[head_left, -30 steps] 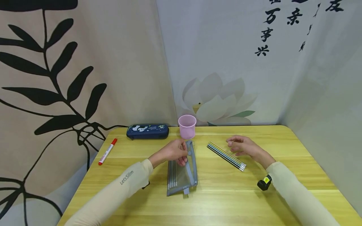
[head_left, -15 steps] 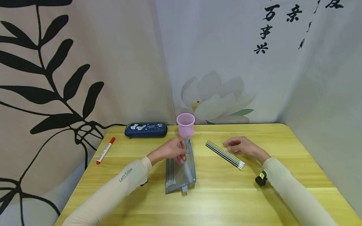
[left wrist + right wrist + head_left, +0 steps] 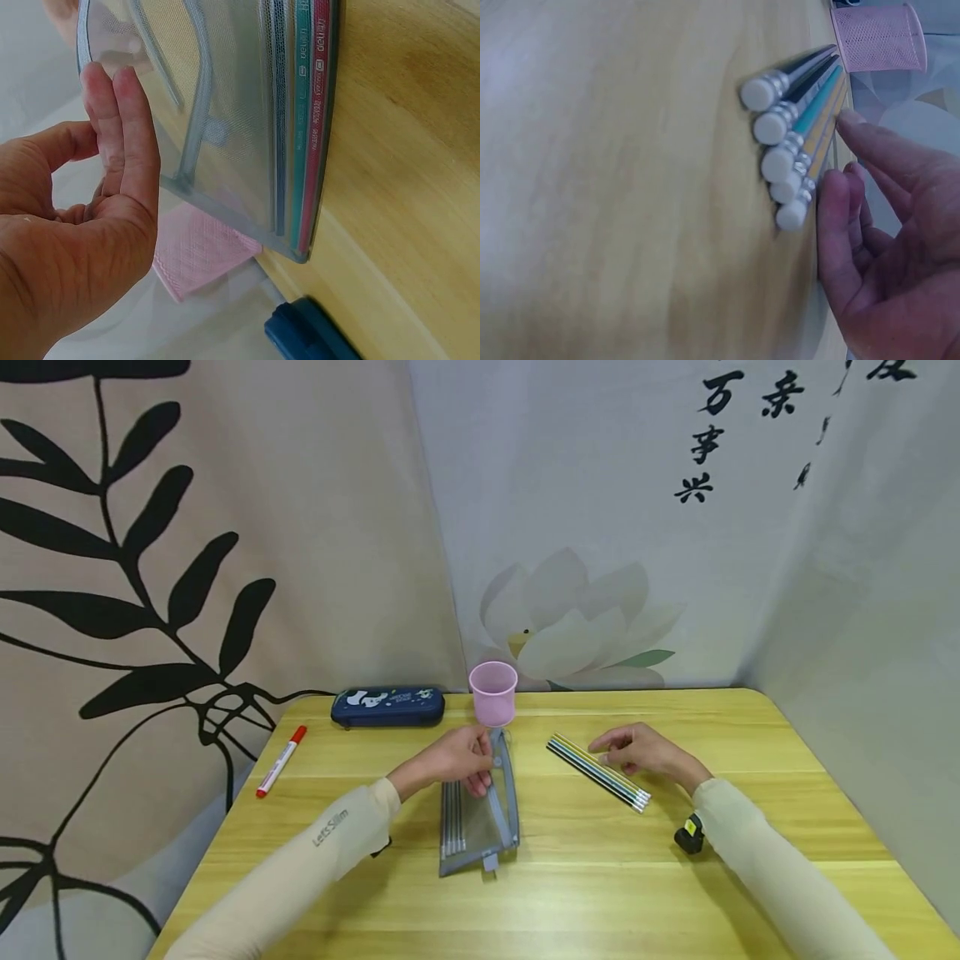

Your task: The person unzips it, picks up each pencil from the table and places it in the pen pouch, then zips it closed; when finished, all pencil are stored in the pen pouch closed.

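My left hand (image 3: 457, 762) is over the far part of a grey mesh zip pouch (image 3: 476, 827), its fingers hanging loosely. In the left wrist view two fingers stretch straight in front of the pouch, and no clear pinch shows. Several pencils (image 3: 307, 112), among them a teal and a red one, lie along one side inside the pouch. Right of it, a row of loose pencils (image 3: 600, 772) with white erasers (image 3: 780, 161) lies slanted on the table. My right hand (image 3: 648, 752) is beside this row with bent, loose fingers. Whether a fingertip touches a pencil I cannot tell.
A pink mesh pen cup (image 3: 493, 695) stands just beyond the pouch. Left of the cup is a dark blue pencil case (image 3: 387, 706). A red-capped white marker (image 3: 281, 762) lies near the left edge of the wooden table (image 3: 570, 893). Cloth-like walls rise behind.
My right hand has come slightly left and down, closer to the loose pencils. The left hand has stayed over the pouch. The head view has shifted a little.
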{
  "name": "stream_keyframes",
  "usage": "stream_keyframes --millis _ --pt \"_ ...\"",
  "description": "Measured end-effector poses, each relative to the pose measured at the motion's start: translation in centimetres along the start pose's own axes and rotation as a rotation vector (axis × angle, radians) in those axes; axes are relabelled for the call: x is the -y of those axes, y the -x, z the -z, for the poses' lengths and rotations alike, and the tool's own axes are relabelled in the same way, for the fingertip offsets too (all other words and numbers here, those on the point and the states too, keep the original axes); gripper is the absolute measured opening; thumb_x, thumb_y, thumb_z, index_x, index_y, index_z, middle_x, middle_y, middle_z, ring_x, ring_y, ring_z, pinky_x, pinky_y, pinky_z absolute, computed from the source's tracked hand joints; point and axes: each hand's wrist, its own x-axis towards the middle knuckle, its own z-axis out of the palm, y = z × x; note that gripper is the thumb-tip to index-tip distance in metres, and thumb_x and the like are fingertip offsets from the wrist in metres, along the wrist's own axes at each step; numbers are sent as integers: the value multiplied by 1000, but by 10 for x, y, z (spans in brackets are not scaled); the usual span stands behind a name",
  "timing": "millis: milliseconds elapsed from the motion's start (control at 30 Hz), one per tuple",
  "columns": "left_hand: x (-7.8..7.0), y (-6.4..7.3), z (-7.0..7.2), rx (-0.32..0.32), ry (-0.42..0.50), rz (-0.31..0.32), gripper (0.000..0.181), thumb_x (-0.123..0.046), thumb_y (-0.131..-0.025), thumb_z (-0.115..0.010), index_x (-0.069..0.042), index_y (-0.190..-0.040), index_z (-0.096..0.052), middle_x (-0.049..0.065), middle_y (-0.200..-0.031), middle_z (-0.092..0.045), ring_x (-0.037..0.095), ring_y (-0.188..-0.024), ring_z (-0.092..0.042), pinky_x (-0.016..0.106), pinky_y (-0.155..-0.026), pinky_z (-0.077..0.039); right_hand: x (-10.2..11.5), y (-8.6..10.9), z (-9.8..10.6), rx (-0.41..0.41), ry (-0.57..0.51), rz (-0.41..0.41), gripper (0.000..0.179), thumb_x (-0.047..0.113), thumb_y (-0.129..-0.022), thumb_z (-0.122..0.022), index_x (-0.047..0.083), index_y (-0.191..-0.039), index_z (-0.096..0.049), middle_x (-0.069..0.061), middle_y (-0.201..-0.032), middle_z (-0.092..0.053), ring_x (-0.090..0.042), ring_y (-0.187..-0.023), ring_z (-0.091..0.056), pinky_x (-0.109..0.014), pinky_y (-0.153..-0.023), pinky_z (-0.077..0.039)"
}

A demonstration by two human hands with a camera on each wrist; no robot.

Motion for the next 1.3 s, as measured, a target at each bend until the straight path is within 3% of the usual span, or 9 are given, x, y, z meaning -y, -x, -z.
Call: stream_keyframes --millis 200,433,867,1133,1300 --pt "1 5 1 -6 7 7 12 -3 -101 -60 2 -108 -52 15 -75 -71 18 -58 -71 46 -67 -70 3 -6 -1 29 10 5 29 11 -103 -68 3 -130 -72 -8 -93 -71 -15 -61 -43 -24 -53 -40" --pt "-1 3 -1 2 8 8 10 -3 -100 -60 0 -107 -52 15 -75 -72 18 -57 -71 52 -71 -70 5 -7 0 23 11 -7 27 9 -101 -69 1 -127 -73 -5 -82 -62 -14 -60 -43 -23 -53 -39" --pt "-4 3 -5 3 0 3 11 0 -99 -57 4 -108 -53 15 -73 -72 18 -56 -71 52 -69 -70 3 -3 0 7 19 -19 26 10 -102 -68 3 -127 -73 -8 -96 -71 -15 -63 -46 -23 -54 -43" --pt "-2 2 -6 14 18 -2 10 -2 -100 -58 1 -107 -52 13 -72 -71 17 -56 -70 46 -65 -70 7 -2 -6 -35 86 36 30 -2 -100 -60 -2 -128 -69 -10 -85 -60 -14 -61 -47 -22 -50 -41" --pt "-3 2 -6 25 26 0 10 -2 -100 -60 1 -106 -52 13 -72 -70 17 -55 -70 47 -66 -70 14 0 -8 -26 182 30 32 -3 -100 -61 1 -131 -67 -14 -92 -62 -15 -60 -48 -22 -50 -42"
